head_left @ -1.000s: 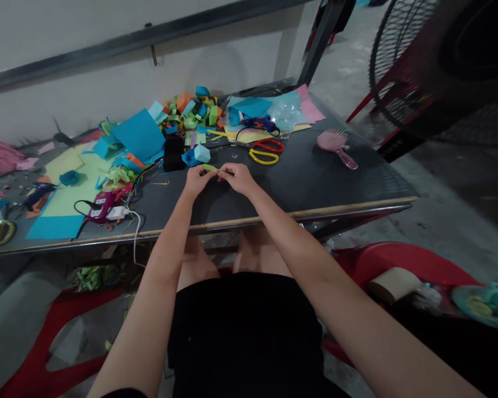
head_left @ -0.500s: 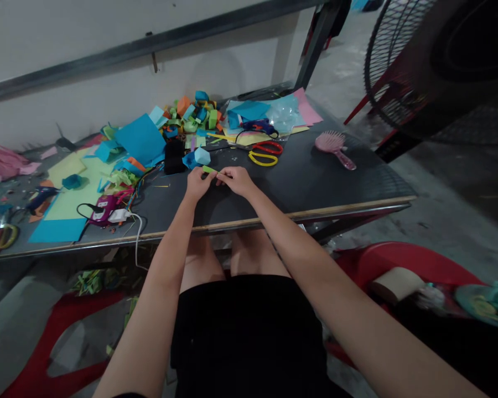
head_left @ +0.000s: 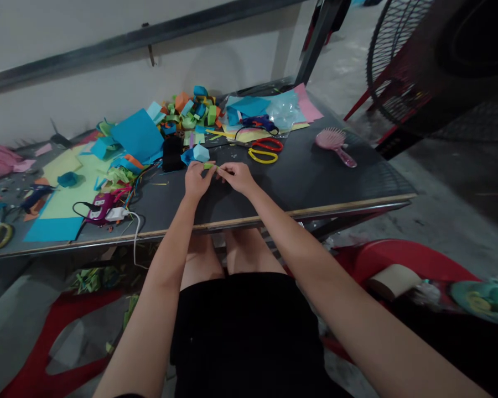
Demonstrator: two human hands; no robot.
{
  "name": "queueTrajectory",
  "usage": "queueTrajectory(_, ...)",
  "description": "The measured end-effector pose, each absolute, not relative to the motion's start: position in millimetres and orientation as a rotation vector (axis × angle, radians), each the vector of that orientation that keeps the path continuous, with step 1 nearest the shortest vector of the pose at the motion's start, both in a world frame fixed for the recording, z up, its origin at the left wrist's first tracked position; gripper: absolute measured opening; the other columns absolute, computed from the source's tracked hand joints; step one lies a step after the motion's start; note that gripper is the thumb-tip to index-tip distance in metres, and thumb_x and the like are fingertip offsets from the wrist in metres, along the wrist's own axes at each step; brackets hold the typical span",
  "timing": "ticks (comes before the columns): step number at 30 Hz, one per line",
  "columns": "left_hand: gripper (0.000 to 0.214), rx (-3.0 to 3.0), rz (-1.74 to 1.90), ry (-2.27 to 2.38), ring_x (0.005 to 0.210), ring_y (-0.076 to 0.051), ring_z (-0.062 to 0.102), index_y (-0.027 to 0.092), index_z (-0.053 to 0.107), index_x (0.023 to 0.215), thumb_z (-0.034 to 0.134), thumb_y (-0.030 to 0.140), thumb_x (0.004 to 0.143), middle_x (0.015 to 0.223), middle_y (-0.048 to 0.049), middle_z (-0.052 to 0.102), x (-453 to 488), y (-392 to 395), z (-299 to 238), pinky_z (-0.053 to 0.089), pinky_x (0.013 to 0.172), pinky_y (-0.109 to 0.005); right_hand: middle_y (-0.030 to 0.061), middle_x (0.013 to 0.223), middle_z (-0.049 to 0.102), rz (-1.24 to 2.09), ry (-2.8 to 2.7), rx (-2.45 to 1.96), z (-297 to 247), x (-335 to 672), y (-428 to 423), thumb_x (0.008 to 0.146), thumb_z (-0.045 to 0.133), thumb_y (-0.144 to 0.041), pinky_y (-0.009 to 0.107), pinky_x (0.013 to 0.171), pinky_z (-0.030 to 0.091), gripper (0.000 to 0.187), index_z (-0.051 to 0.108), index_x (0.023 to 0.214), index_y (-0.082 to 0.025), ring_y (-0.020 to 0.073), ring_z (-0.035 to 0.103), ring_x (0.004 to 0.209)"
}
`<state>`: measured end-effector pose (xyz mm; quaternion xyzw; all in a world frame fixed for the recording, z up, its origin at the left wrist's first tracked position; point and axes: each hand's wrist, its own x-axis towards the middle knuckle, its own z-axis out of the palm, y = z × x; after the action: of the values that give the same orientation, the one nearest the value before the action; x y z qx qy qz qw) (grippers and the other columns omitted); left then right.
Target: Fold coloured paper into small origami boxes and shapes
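A small green paper strip (head_left: 208, 166) is pinched between my two hands, just above the dark table (head_left: 299, 182). My left hand (head_left: 198, 179) grips it from the left with thumb and fingers closed. From the right, the fingertips of my right hand (head_left: 235, 176) pinch its other end; that end is mostly hidden. Right behind my left hand sit a light blue folded paper piece (head_left: 201, 152) and a darker blue one (head_left: 187, 157). Scissors with red and yellow handles (head_left: 264, 157) lie beyond my right hand.
A heap of folded paper pieces (head_left: 190, 110) lies at the back, near a glue gun (head_left: 260, 123). A pink hairbrush (head_left: 332, 142) rests at right. On the left are a purple power strip (head_left: 100, 209) and blue paper (head_left: 138, 134). A fan (head_left: 398, 66) stands at far right.
The green strip shows less of its length and now lies flatter between my fingers. Both hands stay close together in nearly the same place. The view has shifted slightly.
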<state>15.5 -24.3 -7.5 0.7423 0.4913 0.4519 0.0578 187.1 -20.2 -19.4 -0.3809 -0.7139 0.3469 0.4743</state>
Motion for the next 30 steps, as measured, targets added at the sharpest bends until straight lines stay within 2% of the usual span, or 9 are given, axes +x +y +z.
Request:
queueTrajectory(4, 0.021, 2.383, 1.498, 1.459, 0.094, -0.024, 0.065, 0.021, 0.077, 0.092, 0.059, 0.031, 0.094, 0.091, -0.0085, 0.076, 18.1, -28.2, -7.6, 0.049, 0.094, -0.041, 0.0033, 0.077, 0.078, 0.728, -1.664, -1.01, -18.3, 185.8, -24.2, 0.088, 0.057, -0.059, 0.031, 0.064, 0.054, 0.045, 0.079, 0.083, -0.02, 0.02, 0.07, 0.062)
queueTrajectory(7, 0.021, 2.406, 1.531, 1.498, 0.088, -0.023, 0.066, 0.022, 0.075, 0.086, 0.059, 0.033, 0.093, 0.086, -0.0071, 0.076, 19.4, -29.1, -8.8, 0.05, 0.094, -0.043, 0.0023, 0.093, 0.08, 0.654, -1.655, -0.999, -17.5, 184.6, -29.4, 0.089, 0.06, -0.047, 0.036, 0.077, 0.059, 0.033, 0.082, 0.093, -0.023, 0.0252, 0.075, 0.081)
queueTrajectory(9, 0.022, 2.417, 1.528, 1.514, 0.085, -0.022, 0.066, 0.022, 0.075, 0.083, 0.058, 0.033, 0.092, 0.082, -0.0067, 0.075, 19.8, -28.7, -10.7, 0.051, 0.092, -0.044, 0.0017, 0.103, 0.078, 0.577, -1.697, -0.98, -17.5, 183.6, -32.5, 0.09, 0.06, -0.039, 0.038, 0.088, 0.058, 0.026, 0.082, 0.097, -0.025, 0.0265, 0.075, 0.097)
queueTrajectory(11, 0.022, 2.421, 1.526, 1.513, 0.084, -0.022, 0.065, 0.022, 0.074, 0.083, 0.058, 0.034, 0.092, 0.08, -0.0069, 0.074, 20.1, -27.8, -12.8, 0.052, 0.09, -0.044, 0.0015, 0.108, 0.077, 0.506, -1.74, -0.981, -17.7, 182.8, -34.7, 0.09, 0.059, -0.033, 0.038, 0.093, 0.057, 0.025, 0.081, 0.1, -0.027, 0.026, 0.073, 0.103)
queueTrajectory(16, 0.027, 2.466, 1.499, 1.451, 0.087, -0.023, 0.066, 0.02, 0.076, 0.091, 0.054, 0.036, 0.094, 0.083, -0.0093, 0.074, 20.5, -28.0, -14.5, 0.051, 0.091, -0.045, 0.0034, 0.109, 0.077, 0.446, -1.739, -0.964, -18.2, 182.9, -35.5, 0.091, 0.057, -0.031, 0.038, 0.093, 0.057, 0.028, 0.08, 0.106, -0.024, 0.026, 0.074, 0.102)
queueTrajectory(22, 0.041, 2.62, 1.311, 1.273, 0.097, -0.025, 0.064, 0.014, 0.07, 0.121, 0.046, 0.036, 0.096, 0.1, -0.013, 0.074, 21.9, -34.3, -11.5, 0.049, 0.097, -0.046, 0.0024, 0.11, 0.077, 0.489, -1.659, -1.009, -19.9, 186.5, -32.0, 0.092, 0.056, -0.038, 0.042, 0.092, 0.057, 0.032, 0.079, 0.109, -0.024, 0.029, 0.074, 0.102)
queueTrajectory(25, 0.043, 2.64, 1.302, 1.32, 0.099, -0.026, 0.064, 0.013, 0.069, 0.123, 0.045, 0.036, 0.097, 0.095, -0.0129, 0.072, 24.3, -35.0, -11.0, 0.05, 0.095, -0.044, 0.0052, 0.106, 0.078, 0.481, -1.671, -1.04, -19.3, 186.8, -31.8, 0.092, 0.056, -0.037, 0.043, 0.087, 0.058, 0.032, 0.079, 0.11, -0.024, 0.0309, 0.075, 0.095)
queueTrajectory(30, 0.041, 2.672, 1.263, 1.405, 0.102, -0.026, 0.063, 0.015, 0.07, 0.122, 0.044, 0.033, 0.096, 0.093, -0.0118, 0.072, 26.7, -34.9, -10.8, 0.051, 0.095, -0.041, 0.0061, 0.102, 0.079, 0.423, -1.667, -1.065, -18.1, 184.9, -31.7, 0.092, 0.055, -0.032, 0.039, 0.082, 0.059, 0.031, 0.08, 0.109, -0.022, 0.0289, 0.075, 0.091)
